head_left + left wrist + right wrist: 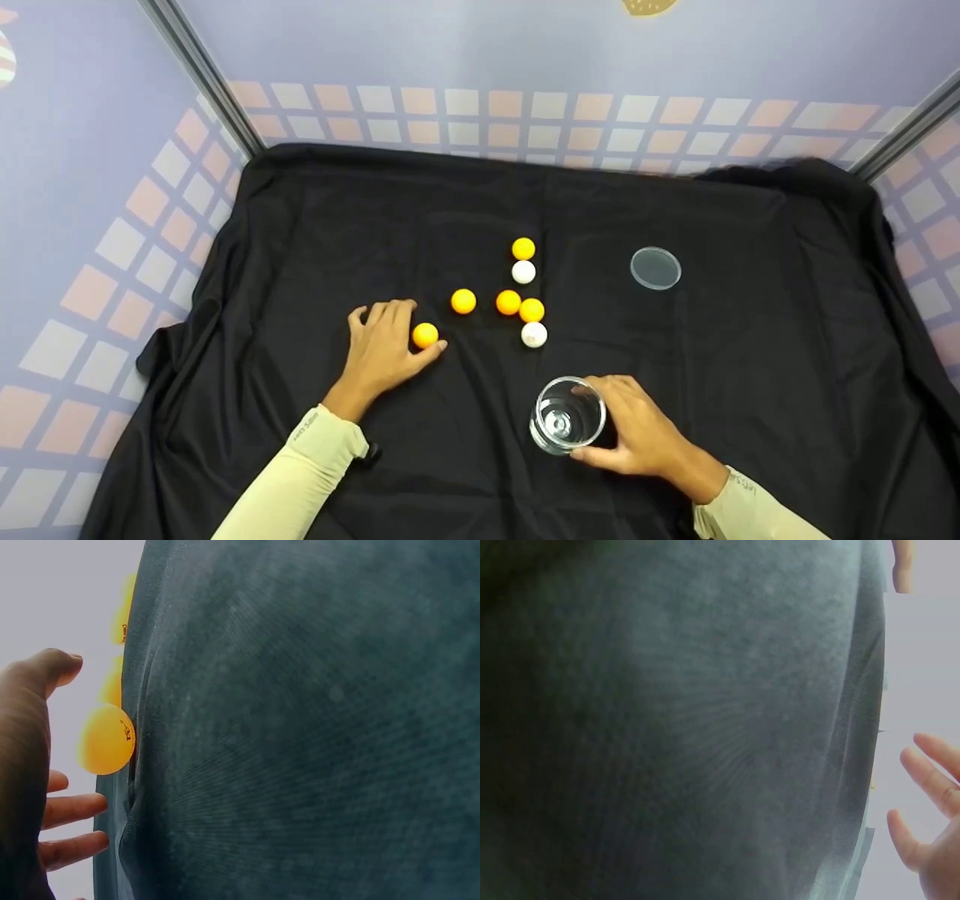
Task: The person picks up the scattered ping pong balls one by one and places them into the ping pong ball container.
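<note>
My left hand (382,347) reaches down around an orange table tennis ball (425,335), thumb on one side and fingers on the other. In the left wrist view, gaps show between the ball (107,739) and the thumb and fingers. The right hand (641,431) grips a clear, empty glass (559,431) from its right side, thumb at the near side and fingers at the far side. That glass looks upright. In the right wrist view, fingers (934,780) show at the right edge; the glass is hard to make out there.
More orange balls (463,301) and two white balls (534,334) lie loose near the middle of the black cloth (360,217). A clear round disc (655,268) lies flat at the right. Folds run through the cloth, and patterned walls (480,45) stand behind and beside it.
</note>
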The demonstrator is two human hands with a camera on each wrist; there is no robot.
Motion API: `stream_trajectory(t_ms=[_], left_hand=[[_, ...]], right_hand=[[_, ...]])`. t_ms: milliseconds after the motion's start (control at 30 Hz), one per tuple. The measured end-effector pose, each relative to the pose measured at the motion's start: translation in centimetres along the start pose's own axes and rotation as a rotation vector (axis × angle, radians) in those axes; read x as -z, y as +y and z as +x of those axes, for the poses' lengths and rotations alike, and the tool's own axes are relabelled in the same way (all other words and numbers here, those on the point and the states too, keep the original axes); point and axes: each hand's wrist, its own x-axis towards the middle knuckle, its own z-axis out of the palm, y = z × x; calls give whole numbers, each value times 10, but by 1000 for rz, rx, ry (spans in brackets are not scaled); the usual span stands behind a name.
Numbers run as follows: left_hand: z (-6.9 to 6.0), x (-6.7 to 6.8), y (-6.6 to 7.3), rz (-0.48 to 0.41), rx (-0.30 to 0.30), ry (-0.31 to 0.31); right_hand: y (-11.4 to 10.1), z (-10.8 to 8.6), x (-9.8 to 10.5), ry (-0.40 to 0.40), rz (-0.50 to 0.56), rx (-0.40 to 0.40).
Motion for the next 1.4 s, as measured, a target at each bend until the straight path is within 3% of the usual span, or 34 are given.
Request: stream_trajectory(t_ms=[367, 700, 1000, 1400], left_hand=[[-3, -1, 0, 47, -23, -7], [-4, -2, 1, 89, -44, -49], [-3, -3, 2, 103, -34, -70], [-3, -4, 3, 123, -45, -62]], right_hand=[[0, -1, -1, 3, 2, 0], [-1, -2, 0, 0, -1, -4], [0, -1, 0, 0, -1, 0], [0, 0, 0, 5, -5, 9]])
